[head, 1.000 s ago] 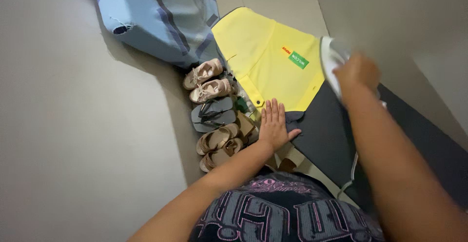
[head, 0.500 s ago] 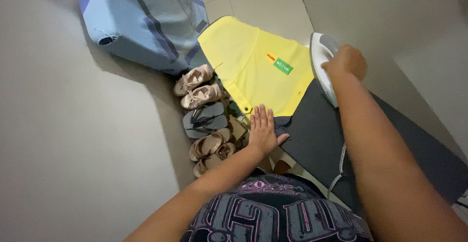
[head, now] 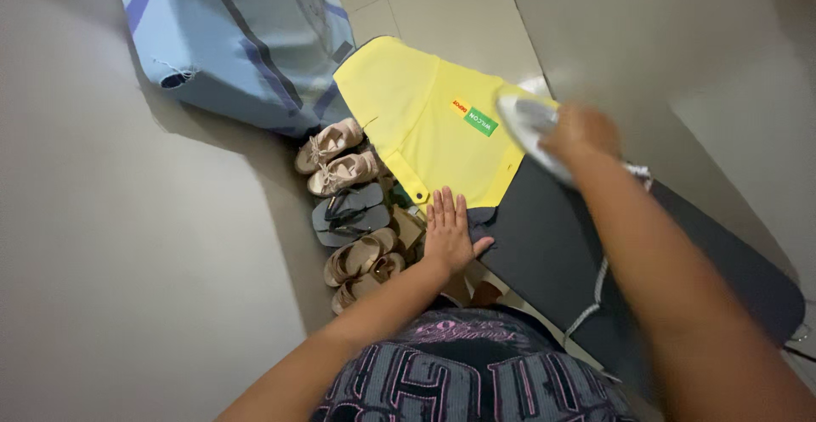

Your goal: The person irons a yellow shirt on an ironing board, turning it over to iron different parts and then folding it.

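Ironing a yellow garment (head: 425,120) on a dark board (head: 578,260), shoes lined up below.

Upper left of the frame: a pale blue fabric bag (head: 229,39), closed, contents hidden. Left of centre on the floor: a row of sandals and flip-flops (head: 353,209), no box around them. Centre: left hand (head: 448,233) flat, fingers spread wide, pressing the hem at the board's near edge. Right of centre: right hand (head: 582,133) blurred, apparently wrapped around the white iron (head: 531,133) resting over the garment's right edge. Risks: scorching if left lingering; a burn if swept toward the flat hand; cord (head: 595,290) snagging off the board edge.
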